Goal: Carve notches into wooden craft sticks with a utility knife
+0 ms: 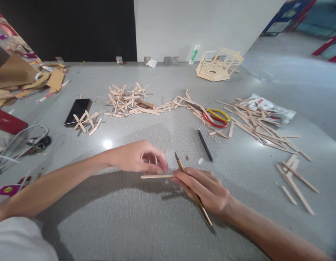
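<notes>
A slim pen-like tool [197, 202] with a dark pointed tip and a golden-brown handle lies slantwise in my right hand [204, 186], tip pointing up and away. The same hand pinches one end of a flat wooden craft stick [155, 176] between thumb and fingertips, and the stick reaches out to the left. My left hand [142, 157] hovers just above the stick's free part, its fingers loosely curved and a gap showing between thumb and index finger. I see nothing in it. Whether its fingertips touch the stick is hard to tell.
A black pen [205, 145] and red-yellow scissors [215, 117] lie beyond my right hand. Craft-stick pieces [124, 99] spread across the back, more sticks [263, 127] at right. A hexagonal stick frame [219, 67], glue tube [194, 54], phone [78, 111] and cables [26, 130] surround them.
</notes>
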Tool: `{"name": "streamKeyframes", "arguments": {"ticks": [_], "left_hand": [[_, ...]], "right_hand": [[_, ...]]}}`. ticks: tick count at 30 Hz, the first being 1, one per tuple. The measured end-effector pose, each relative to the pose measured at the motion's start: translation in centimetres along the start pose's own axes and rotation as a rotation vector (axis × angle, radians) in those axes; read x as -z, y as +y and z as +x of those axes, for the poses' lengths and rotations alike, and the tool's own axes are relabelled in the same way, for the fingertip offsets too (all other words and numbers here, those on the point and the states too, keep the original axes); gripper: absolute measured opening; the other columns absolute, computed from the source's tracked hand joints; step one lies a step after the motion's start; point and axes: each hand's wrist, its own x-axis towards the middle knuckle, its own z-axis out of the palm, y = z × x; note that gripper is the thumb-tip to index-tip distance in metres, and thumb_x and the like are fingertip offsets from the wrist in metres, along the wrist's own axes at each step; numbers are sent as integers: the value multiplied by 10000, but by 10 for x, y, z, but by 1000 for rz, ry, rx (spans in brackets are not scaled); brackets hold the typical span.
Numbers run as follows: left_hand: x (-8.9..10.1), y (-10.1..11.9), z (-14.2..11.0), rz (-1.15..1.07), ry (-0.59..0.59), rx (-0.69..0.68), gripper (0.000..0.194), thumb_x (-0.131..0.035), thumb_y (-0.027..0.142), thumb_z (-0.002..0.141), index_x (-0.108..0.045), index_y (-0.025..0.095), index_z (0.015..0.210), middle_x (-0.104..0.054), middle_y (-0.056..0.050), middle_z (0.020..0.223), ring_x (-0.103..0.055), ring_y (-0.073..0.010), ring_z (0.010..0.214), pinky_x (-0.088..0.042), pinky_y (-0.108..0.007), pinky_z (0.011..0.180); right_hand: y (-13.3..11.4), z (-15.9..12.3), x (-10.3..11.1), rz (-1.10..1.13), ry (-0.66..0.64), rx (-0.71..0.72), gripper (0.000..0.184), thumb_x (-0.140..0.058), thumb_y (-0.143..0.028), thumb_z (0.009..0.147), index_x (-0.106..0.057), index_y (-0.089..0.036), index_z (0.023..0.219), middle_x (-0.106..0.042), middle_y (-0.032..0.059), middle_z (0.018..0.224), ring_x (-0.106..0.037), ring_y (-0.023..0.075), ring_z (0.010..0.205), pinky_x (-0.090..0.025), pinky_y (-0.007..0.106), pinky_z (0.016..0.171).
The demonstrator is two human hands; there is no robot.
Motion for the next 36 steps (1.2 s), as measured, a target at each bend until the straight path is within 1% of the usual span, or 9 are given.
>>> {"name": "streamKeyframes", "arguments": {"ticks": [7,18,22,26,30,31,33,34,36], "left_hand": [[-3,-2,1,-1,-25,-83,117,-636,248,870,-716,162,876,-696,-35,840,-612,-119,746,-472,-220,692],[-9,6,-1,136,-70,-124,71,-534,111,835,-573,160,802,-596,13,709,-518,-91,635,-397,-197,594],[-7,3,-3,94,-117,1,97,-465,161,877,-524,173,801,-581,10,675,-515,-100,572,-383,-206,545],[0,-7,-1,61,-22,156,343,-415,351,959,-474,176,670,-399,56,452,-411,-84,387,-317,-206,447],[5,-17,2,155,77,112,501,-400,461,973,-495,152,590,-464,15,502,-402,-79,446,-311,-212,478],[6,-18,3,195,113,73,471,-402,435,979,-548,143,641,-483,10,548,-410,-80,482,-311,-213,498],[5,-21,2,253,173,15,304,-415,348,983,-647,154,951,-498,22,612,-413,-85,524,-307,-213,523],[4,-22,2,266,196,-1,279,-432,300,975,-604,186,1163,-510,29,637,-423,-90,539,-314,-211,534],[2,-22,1,279,241,-24,502,-480,231,943,-383,266,1434,-575,17,749,-488,-103,613,-362,-210,577]], "right_hand": [[-1,1,0,1,-22,-24,133,-590,-110,892,-597,-152,1018,-687,20,756,-649,113,645,-530,218,591],[-1,-13,-6,93,-45,-82,174,-602,-116,881,-613,-169,1046,-699,30,831,-657,107,705,-523,207,660],[-1,-9,-6,85,-36,-84,157,-594,-122,885,-615,-171,1033,-689,18,803,-645,101,680,-514,205,632],[1,-4,-9,76,71,-151,126,-601,-97,874,-601,-174,973,-635,-19,679,-574,83,560,-462,202,533],[3,0,-10,94,100,-263,111,-578,-88,879,-582,-197,894,-589,-40,634,-524,71,513,-413,204,483],[3,1,-10,93,96,-291,112,-570,-88,881,-578,-200,884,-592,-38,641,-529,71,520,-412,203,485],[2,3,-8,93,88,-352,109,-557,-94,886,-576,-201,872,-599,-36,649,-534,70,525,-415,201,490],[2,4,-8,97,81,-381,108,-553,-98,888,-577,-200,863,-599,-37,647,-530,67,518,-414,199,489],[2,6,-7,110,75,-433,107,-547,-109,891,-579,-197,839,-596,-41,635,-519,63,498,-409,196,481]]}}
